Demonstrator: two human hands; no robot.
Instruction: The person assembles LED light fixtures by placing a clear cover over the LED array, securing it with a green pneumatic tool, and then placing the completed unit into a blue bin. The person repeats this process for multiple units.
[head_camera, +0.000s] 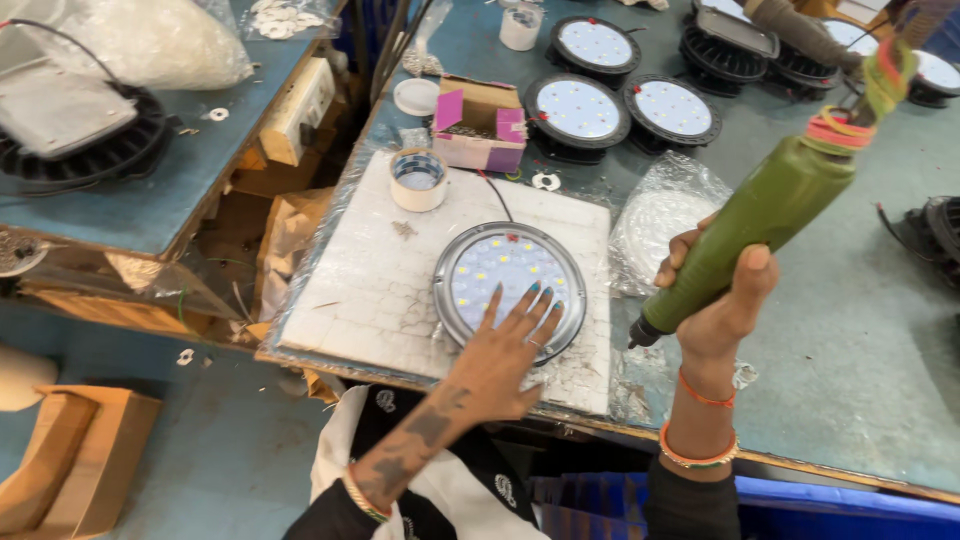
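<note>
A round lamp (505, 268) with a metal rim and a white face dotted with small diodes lies on a white foam pad (370, 285). My left hand (505, 350) rests flat on the lamp's near edge, fingers spread. My right hand (722, 300) grips a green powered screwdriver (765, 215), tilted with its bit pointing down-left, just right of the pad. A cord with coloured bands runs up from the tool's top.
A tape roll (418, 178) and an open cardboard box (480, 125) sit behind the pad. Several finished round lamps (578, 112) stand at the back. A clear plastic bag (660, 215) lies right of the pad. A second bench (120, 190) holds a black lamp housing.
</note>
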